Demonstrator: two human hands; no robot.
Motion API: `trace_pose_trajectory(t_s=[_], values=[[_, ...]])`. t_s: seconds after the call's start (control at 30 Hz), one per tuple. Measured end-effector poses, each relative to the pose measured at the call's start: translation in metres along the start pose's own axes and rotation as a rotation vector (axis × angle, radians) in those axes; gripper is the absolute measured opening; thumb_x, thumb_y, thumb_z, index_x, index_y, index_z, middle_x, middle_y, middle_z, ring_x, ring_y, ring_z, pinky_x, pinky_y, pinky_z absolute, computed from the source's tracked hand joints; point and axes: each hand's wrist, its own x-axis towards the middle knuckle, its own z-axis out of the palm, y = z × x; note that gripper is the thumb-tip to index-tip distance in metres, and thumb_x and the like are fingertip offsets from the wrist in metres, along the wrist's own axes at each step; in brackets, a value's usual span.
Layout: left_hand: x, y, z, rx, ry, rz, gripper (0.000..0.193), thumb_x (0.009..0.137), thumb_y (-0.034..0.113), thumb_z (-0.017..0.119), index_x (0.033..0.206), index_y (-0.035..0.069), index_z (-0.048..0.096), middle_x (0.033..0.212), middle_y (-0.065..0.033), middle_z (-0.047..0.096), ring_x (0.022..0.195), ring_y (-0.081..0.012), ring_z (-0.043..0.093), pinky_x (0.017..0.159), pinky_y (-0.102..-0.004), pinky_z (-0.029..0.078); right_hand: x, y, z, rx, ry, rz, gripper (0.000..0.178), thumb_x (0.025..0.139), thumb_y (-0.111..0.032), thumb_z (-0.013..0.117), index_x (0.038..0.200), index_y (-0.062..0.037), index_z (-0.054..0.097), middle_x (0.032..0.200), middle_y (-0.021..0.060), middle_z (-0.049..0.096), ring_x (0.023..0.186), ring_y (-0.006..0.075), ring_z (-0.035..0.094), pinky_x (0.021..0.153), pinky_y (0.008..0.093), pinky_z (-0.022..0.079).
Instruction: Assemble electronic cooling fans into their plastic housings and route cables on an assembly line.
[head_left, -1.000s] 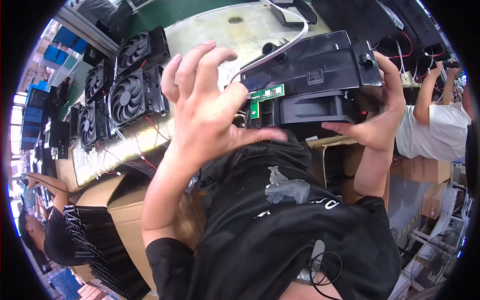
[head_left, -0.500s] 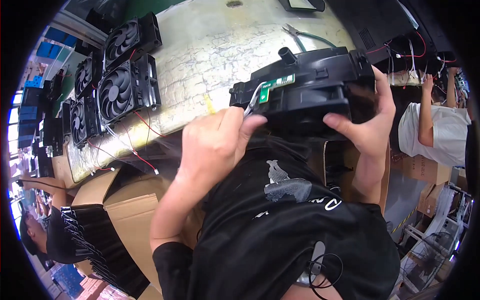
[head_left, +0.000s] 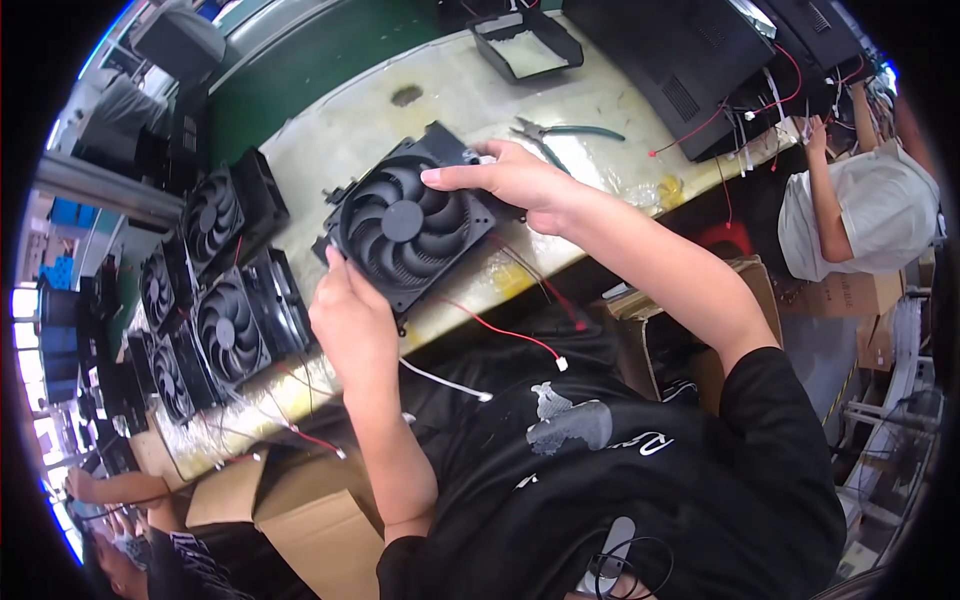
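A black cooling fan unit is held over the worktable, its round blades facing up. My left hand grips its near left corner, thumb along the frame. My right hand closes on the far right side, with the thumb on top of the frame. From the unit's near side hang a red cable with a white plug and a white cable. The unit's underside is hidden. To its left several similar black fan units stand close together on the table.
Green-handled cutters lie behind my right hand. A black tray stands at the far edge, with black housings trailing wires at right. Open cardboard boxes sit below the table's near edge. Other people work at both sides.
The unit has been turned over, so its fan now shows instead of the side with the green circuit board. It has moved left, over the table, and my view has shifted.
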Motion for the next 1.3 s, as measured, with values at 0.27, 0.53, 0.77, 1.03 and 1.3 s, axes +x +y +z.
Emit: trace_pose_trajectory(t_s=[0.27, 0.53, 0.77, 1.03, 1.3], values=[[0.006, 0.005, 0.001, -0.065, -0.063, 0.011, 0.033, 0.091, 0.001, 0.053, 0.122, -0.011, 0.057, 0.081, -0.024, 0.059, 0.073, -0.0404, 0.06, 0.065, -0.0467, 0.045, 0.087, -0.049, -0.123, -0.668, 0.593, -0.541, 0.029, 0.08, -0.023, 0.069, 0.106, -0.0099, 0.073, 0.1, 0.0106, 0.072, 0.091, 0.0254, 0.069, 0.081, 0.0369, 0.053], [0.006, 0.0, 0.002, -0.073, -0.034, -0.005, 0.032, 0.093, 0.002, 0.054, 0.122, -0.009, 0.058, 0.079, -0.0202, 0.059, 0.067, -0.0365, 0.058, 0.062, -0.0442, 0.045, 0.16, -0.056, -0.147, -1.193, 0.609, -0.205, 0.02, 0.077, -0.025, 0.072, 0.095, -0.0185, 0.075, 0.097, 0.0097, 0.072, 0.093, 0.0289, 0.068, 0.081, 0.0403, 0.053], [0.022, -0.006, 0.005, -0.134, -0.078, 0.001, 0.031, 0.092, 0.002, 0.055, 0.121, -0.007, 0.06, 0.076, -0.0203, 0.058, 0.065, -0.0346, 0.058, 0.06, -0.0428, 0.045, 0.145, -0.061, -0.155, -1.121, 0.637, -0.351, 0.014, 0.077, -0.026, 0.074, 0.087, -0.0171, 0.078, 0.087, 0.0074, 0.073, 0.082, 0.0273, 0.069, 0.077, 0.0377, 0.054], [0.015, -0.003, -0.002, -0.259, -0.069, -0.059, 0.028, 0.093, 0.001, 0.055, 0.119, -0.008, 0.061, 0.072, -0.0192, 0.056, 0.06, -0.0313, 0.055, 0.056, -0.0395, 0.042, 0.137, -0.061, -0.162, -1.022, 0.557, -0.38, 0.021, 0.077, -0.022, 0.078, 0.091, -0.0065, 0.077, 0.083, 0.0102, 0.073, 0.076, 0.0201, 0.069, 0.073, 0.0308, 0.052], [0.014, -0.007, 0.002, -0.282, -0.021, -0.025, 0.028, 0.093, 0.0, 0.055, 0.119, -0.009, 0.061, 0.068, -0.0166, 0.052, 0.055, -0.0257, 0.051, 0.052, -0.0375, 0.039, 0.139, -0.055, -0.162, -1.078, 0.553, -0.358, 0.021, 0.081, -0.022, 0.074, 0.09, -0.0029, 0.075, 0.078, 0.0128, 0.071, 0.072, 0.0206, 0.068, 0.069, 0.0319, 0.051]])
